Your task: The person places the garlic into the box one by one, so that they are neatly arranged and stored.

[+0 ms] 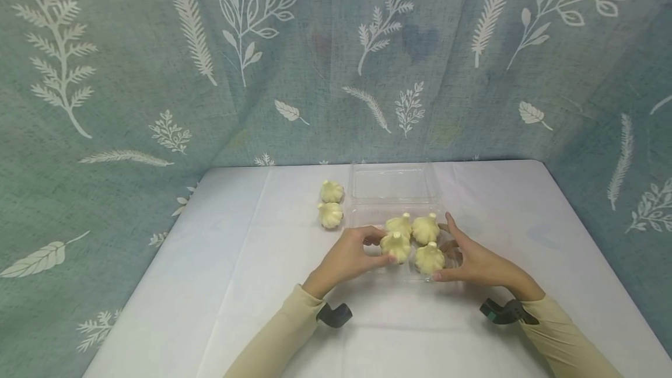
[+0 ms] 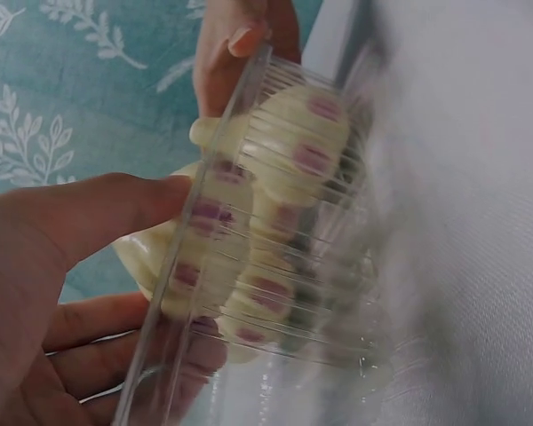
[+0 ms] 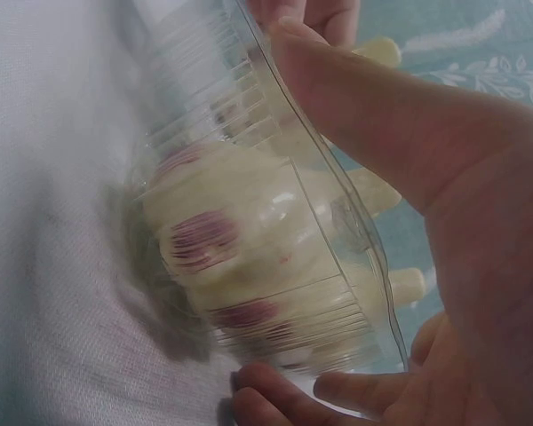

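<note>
A clear plastic clamshell container (image 1: 362, 273) lies on the table with its lid (image 1: 391, 184) folded back. Whitish garlic bulbs (image 1: 426, 228) with short stems stand in its base; purple patches on their lower parts show through the ribbed wall in both wrist views. My left hand (image 1: 353, 256) pinches a garlic bulb (image 1: 395, 247) between thumb and fingers at the front left of the base. This bulb reaches above the rim in the left wrist view. My right hand (image 1: 475, 258) grips the container's right side, thumb at the front corner and fingers farther back.
Two more garlic bulbs, one (image 1: 332, 191) behind the other (image 1: 330, 215), sit on the white tablecloth (image 1: 252, 284) left of the container. A leaf-patterned curtain (image 1: 325, 63) hangs behind the table and along its sides. Dark wrist mounts (image 1: 334, 315) show at both cuffs.
</note>
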`<state>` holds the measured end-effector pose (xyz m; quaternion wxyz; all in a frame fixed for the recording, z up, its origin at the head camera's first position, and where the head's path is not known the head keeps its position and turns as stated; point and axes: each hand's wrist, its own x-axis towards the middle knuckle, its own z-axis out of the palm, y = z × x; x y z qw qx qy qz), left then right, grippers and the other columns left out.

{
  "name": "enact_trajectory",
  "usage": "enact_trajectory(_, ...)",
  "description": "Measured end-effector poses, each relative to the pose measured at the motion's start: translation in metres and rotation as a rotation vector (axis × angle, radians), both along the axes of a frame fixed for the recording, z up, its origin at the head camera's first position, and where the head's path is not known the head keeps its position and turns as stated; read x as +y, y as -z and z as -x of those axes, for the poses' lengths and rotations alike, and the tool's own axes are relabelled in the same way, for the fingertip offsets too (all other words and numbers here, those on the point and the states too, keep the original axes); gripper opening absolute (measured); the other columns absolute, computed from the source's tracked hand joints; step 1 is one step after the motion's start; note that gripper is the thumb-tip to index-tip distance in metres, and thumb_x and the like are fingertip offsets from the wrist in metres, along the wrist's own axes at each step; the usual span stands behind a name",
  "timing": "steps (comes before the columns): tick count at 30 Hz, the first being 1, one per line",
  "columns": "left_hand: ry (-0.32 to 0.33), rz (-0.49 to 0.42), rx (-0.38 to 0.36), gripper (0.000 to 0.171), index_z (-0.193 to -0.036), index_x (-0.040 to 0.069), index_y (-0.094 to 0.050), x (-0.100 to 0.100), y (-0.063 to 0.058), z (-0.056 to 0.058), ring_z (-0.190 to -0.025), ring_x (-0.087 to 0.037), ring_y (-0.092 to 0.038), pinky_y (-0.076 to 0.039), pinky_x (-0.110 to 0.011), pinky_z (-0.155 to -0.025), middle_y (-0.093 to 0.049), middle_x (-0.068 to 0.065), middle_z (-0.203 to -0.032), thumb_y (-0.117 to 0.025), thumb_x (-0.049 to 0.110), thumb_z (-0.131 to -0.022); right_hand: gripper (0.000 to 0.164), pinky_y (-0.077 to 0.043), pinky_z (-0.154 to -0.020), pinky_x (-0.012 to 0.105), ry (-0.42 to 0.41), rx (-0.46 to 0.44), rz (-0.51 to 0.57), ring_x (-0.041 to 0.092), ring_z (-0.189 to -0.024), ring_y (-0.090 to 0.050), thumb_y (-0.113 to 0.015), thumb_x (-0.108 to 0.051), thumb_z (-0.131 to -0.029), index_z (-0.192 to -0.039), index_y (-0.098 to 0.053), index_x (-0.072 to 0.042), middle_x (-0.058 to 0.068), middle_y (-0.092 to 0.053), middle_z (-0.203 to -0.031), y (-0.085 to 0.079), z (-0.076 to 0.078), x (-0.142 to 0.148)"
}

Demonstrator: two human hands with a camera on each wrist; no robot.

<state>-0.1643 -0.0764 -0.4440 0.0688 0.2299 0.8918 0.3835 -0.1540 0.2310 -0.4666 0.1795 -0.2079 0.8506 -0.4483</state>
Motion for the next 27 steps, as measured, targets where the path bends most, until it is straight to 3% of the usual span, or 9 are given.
enact_trajectory(12,0.025,0.084,-0.027,0.047,-0.12,0.013,-0.075,0.0055,0.0033,0.0053,-0.112,-0.022,-0.072,-0.059,-0.035,-0.098,-0.077,-0.002,-0.119,-0.087,0.039,-0.083,0.138,-0.054,-0.101,0.053,0.007,-0.008,0.011,0.045,-0.138,-0.052,-0.086,-0.036,-0.084,-0.16,0.024,-0.004,0.024,-0.009,-0.172,0.0052,0.0012,-0.0007)
enact_trajectory(21,0.061,0.138,0.022,0.039,-0.111,0.016,-0.076,0.0066,0.0042,0.0072,-0.108,-0.018,-0.072,-0.059,-0.03,-0.095,-0.078,0.0,-0.114,-0.088,0.038,-0.082,0.138,-0.056,-0.096,0.043,-0.005,0.002,0.007,0.042,-0.135,-0.054,-0.086,-0.035,-0.085,-0.159,0.025,0.0,0.026,-0.008,-0.171,0.0043,0.0017,0.0011)
enact_trajectory(27,0.072,0.15,0.034,0.031,-0.101,0.018,-0.075,0.0081,0.0052,0.0091,-0.105,-0.016,-0.073,-0.058,-0.028,-0.092,-0.078,0.003,-0.108,-0.089,0.037,-0.081,0.138,-0.056,-0.098,0.045,0.002,-0.009,0.01,0.043,-0.137,-0.053,-0.086,-0.036,-0.085,-0.16,0.024,-0.002,0.025,-0.008,-0.172,0.0056,0.0023,0.0004)
